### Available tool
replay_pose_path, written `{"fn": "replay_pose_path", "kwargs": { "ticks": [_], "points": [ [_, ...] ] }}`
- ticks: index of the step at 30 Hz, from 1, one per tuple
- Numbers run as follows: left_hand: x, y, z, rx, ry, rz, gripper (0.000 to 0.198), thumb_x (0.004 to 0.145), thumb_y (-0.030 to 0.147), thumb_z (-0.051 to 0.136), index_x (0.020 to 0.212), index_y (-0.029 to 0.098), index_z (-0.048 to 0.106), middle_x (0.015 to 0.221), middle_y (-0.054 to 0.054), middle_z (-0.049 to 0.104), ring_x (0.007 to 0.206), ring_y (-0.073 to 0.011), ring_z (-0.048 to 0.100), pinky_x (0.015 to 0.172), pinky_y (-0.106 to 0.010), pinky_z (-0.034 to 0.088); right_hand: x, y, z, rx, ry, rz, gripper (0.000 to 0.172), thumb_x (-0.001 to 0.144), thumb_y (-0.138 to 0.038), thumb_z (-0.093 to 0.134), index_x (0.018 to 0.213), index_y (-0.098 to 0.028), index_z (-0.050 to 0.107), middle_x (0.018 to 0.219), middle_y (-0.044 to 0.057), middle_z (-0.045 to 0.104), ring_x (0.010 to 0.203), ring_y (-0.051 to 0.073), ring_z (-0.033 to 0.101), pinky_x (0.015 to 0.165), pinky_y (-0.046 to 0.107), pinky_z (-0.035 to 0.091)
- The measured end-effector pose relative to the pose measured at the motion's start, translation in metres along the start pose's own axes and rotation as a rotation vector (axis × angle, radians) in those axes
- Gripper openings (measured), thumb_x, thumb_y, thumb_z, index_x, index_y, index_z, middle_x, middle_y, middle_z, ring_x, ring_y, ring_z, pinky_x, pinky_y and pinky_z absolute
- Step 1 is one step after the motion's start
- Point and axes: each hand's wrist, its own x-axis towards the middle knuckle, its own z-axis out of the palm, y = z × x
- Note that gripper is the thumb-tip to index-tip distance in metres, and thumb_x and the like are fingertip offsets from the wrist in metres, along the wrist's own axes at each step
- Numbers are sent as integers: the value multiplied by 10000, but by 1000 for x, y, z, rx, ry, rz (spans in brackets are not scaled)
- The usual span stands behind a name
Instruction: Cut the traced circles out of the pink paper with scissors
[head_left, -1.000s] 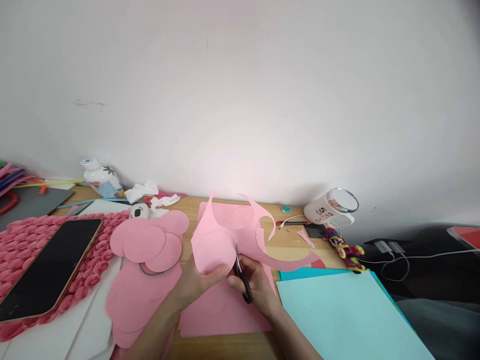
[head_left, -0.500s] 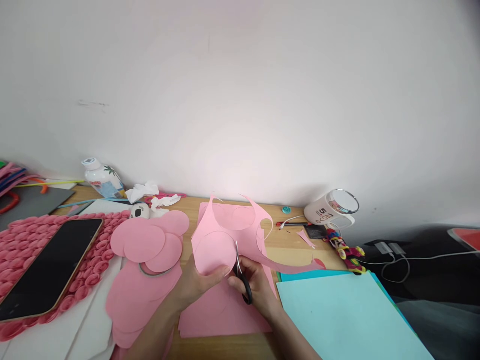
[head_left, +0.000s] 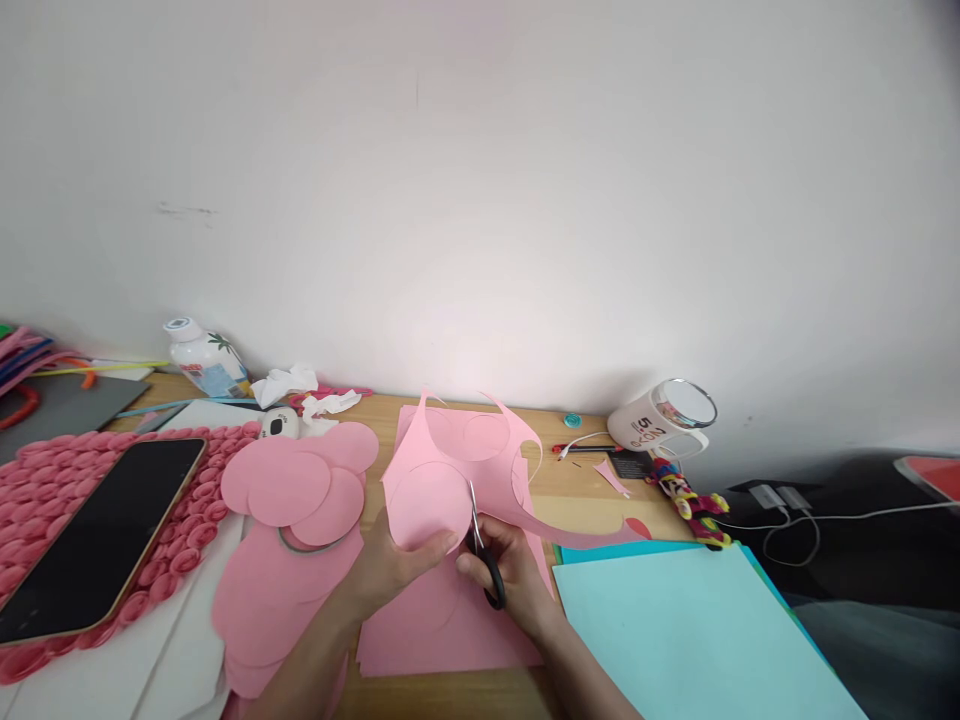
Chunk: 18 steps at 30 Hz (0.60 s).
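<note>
Between thumb and fingers, my left hand point(head_left: 401, 565) pinches a pink paper sheet point(head_left: 480, 480) by the lower edge of a round part. The sheet has curved cut-outs, and a long thin strip of it trails to the right. A pair of black-handled scissors point(head_left: 486, 555) is in my right hand point(head_left: 514, 575), the blades pointing up along the right edge of the circle. Under both hands lies a stack of pink sheets point(head_left: 450, 640). Cut pink paper circles point(head_left: 277, 485) are heaped beside my left forearm.
A phone point(head_left: 105, 540) rests on rows of pink paper rolls point(head_left: 45, 470) at left. Behind are a white bottle point(head_left: 206, 355) and crumpled tissue point(head_left: 285, 383). A lidded mug point(head_left: 660, 415), a small colourful figure point(head_left: 690, 500) and light blue sheets point(head_left: 690, 620) are at right.
The scissor blades look slightly more closed beside the circle's edge. Both hands stay in almost the same place, and the surrounding things have not moved.
</note>
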Motion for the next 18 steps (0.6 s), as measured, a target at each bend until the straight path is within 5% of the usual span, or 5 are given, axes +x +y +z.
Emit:
{"fn": "replay_pose_path", "kwargs": {
  "ticks": [18],
  "points": [
    [1, 0, -1, -61, -40, 39, 394, 771, 338, 621, 1139, 203, 579, 1121, -78, 656, 1078, -266, 571, 898, -372, 493, 0, 0, 0, 17, -11, -12, 376, 647, -502, 719, 632, -184, 517, 527, -62, 325, 500, 87, 252, 439, 221, 232]
  ]
}}
